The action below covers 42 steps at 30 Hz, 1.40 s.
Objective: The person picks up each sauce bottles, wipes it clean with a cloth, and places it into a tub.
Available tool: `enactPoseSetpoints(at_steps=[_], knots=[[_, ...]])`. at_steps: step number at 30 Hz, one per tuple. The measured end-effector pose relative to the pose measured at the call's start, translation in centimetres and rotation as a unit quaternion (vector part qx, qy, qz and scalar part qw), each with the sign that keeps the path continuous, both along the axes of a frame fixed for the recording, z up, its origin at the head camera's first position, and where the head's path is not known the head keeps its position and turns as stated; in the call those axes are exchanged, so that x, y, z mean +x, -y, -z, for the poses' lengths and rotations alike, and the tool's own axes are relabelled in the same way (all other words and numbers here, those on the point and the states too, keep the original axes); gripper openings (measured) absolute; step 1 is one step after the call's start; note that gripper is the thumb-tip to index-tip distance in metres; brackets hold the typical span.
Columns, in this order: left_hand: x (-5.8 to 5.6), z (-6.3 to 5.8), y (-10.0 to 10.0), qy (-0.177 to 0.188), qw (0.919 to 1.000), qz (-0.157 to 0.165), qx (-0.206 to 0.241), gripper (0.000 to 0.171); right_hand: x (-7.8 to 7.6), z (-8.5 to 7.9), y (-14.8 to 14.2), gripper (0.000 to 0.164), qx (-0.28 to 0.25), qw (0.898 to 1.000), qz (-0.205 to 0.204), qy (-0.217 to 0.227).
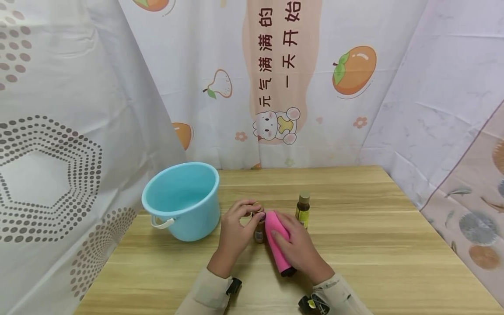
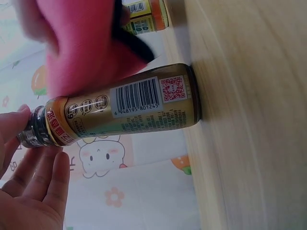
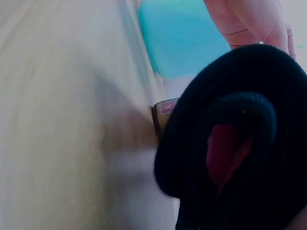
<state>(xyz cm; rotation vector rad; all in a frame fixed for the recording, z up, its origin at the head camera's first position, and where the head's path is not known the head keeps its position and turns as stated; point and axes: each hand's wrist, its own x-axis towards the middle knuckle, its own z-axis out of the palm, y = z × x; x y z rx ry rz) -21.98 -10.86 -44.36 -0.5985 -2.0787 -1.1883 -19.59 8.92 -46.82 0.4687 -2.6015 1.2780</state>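
Gripping a pink cloth (image 1: 280,253), probably soft, the right hand (image 1: 300,248) holds it beside a brown bottle (image 2: 139,105), likely slippery glass, best held mid-body; the left hand (image 1: 234,229) pinches its neck. Beyond the right fingers stands a yellow-labelled bottle (image 1: 302,212).

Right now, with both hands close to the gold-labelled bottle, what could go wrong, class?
The left hand holds the gold-labelled bottle only near its top, so a push from the pink cloth might tip it.
The yellow-labelled bottle stands just beyond the right hand, which could knock it over if it swings outward.
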Motion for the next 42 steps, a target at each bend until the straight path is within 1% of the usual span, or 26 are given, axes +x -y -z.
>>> enactPoseSetpoints(at_steps=[4,13,15,21,26,31,35,38,42], knots=[[0.01,-0.06,-0.05,-0.004,1.0000,0.000,0.002,0.018,-0.09,0.24,-0.02,0.057,0.029,0.999,0.001,0.024],[-0.03,0.10,-0.19,0.007,0.9999,-0.011,-0.004,0.022,-0.15,0.55,-0.13,0.056,0.076,0.997,0.008,0.018],[-0.06,0.17,-0.25,0.004,0.9999,-0.012,-0.003,0.023,-0.14,0.57,-0.16,0.056,0.084,0.996,0.008,0.019],[-0.20,0.28,-0.30,-0.016,0.9998,-0.015,-0.001,0.021,-0.15,0.58,-0.25,0.055,0.109,0.993,0.007,0.043],[-0.12,0.31,-0.20,-0.010,0.9998,-0.015,-0.001,0.020,-0.27,0.85,-0.22,0.056,0.120,0.992,0.005,0.050],[-0.08,0.27,-0.03,0.002,0.9999,-0.012,0.001,0.020,-0.33,0.76,-0.15,0.054,0.094,0.994,0.004,0.054],[0.02,0.34,-0.01,0.002,1.0000,-0.008,0.003,0.020,-0.20,0.61,-0.13,0.055,0.053,0.996,0.008,0.073],[0.08,0.34,-0.02,0.002,1.0000,-0.006,0.004,0.020,-0.06,0.51,-0.06,0.056,0.019,0.997,0.014,0.078],[0.09,0.18,0.04,0.006,1.0000,-0.006,0.006,0.021,0.05,0.23,0.06,0.057,-0.025,0.998,0.007,0.058]])
